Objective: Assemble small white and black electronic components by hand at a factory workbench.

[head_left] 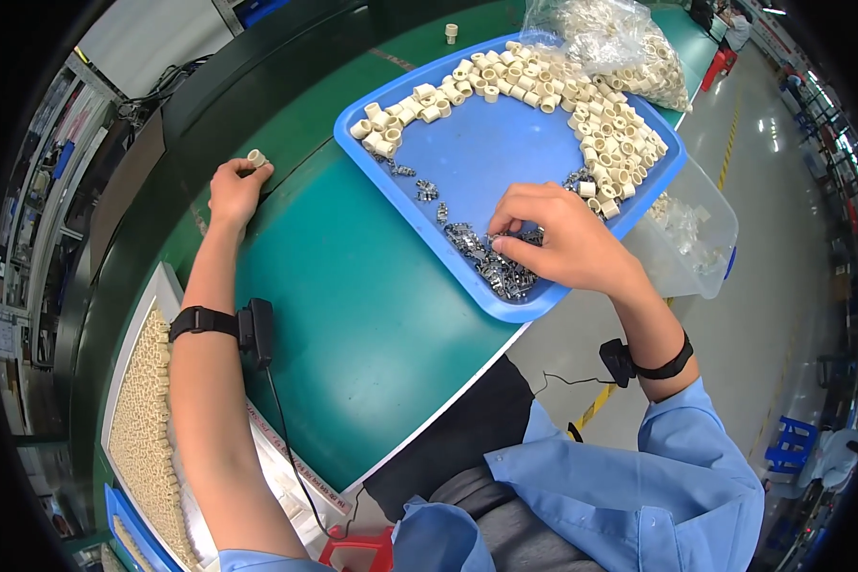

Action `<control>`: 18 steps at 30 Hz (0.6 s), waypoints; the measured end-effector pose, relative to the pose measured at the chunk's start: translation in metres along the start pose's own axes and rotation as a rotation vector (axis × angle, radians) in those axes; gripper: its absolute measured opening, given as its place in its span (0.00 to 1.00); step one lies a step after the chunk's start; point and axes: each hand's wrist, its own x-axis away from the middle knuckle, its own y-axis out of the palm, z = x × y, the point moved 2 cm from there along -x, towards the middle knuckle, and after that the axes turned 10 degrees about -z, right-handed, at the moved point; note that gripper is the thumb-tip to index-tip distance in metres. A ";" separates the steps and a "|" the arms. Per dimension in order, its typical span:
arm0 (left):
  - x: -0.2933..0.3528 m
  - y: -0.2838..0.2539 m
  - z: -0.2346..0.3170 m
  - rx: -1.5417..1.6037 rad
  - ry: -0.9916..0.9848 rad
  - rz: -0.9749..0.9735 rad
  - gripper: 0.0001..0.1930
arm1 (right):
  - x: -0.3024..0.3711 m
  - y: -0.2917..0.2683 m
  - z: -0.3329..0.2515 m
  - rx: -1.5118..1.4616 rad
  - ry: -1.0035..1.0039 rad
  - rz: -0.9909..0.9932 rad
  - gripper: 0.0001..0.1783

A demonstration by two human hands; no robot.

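Note:
Between the fingertips of my left hand (235,194) is a small cream-coloured cylindrical part (255,157), held above the dark green surface at the left. My right hand (562,236) reaches into the blue tray (491,162). Its thumb and fingers are pinched together over a heap of small shiny metal pieces (505,275) at the near corner; whatever is in the pinch is too small to make out. Many hollow cream cylinders (615,143) lie along the tray's far and right sides. A few metal pieces (427,191) trail along its left side.
A clear bag of cream parts (629,57) rests against the tray's far edge. One cream part (451,33) stands alone beyond it. A translucent bin (701,229) is at the right. Left of my forearm, a white box (143,400) holds many small cream parts. A cable (281,410) hangs from my left wristband.

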 end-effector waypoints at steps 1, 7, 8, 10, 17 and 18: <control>0.008 -0.001 0.003 -0.005 0.008 0.023 0.27 | -0.002 0.000 -0.002 -0.004 -0.018 -0.006 0.06; 0.107 -0.068 0.083 0.152 0.284 0.013 0.32 | 0.002 0.003 0.003 0.105 0.062 0.013 0.08; 0.134 -0.090 0.105 0.132 0.346 -0.034 0.29 | 0.004 0.002 0.005 0.077 0.046 -0.017 0.08; 0.185 -0.139 0.114 0.101 0.408 -0.143 0.19 | 0.003 0.002 0.006 -0.048 0.146 0.018 0.09; 0.285 -0.192 -0.035 -0.719 0.096 0.020 0.11 | -0.004 0.004 0.006 -0.108 0.008 -0.009 0.08; 0.289 -0.183 -0.049 -0.721 0.095 0.025 0.11 | -0.004 0.004 0.006 -0.120 -0.007 -0.004 0.08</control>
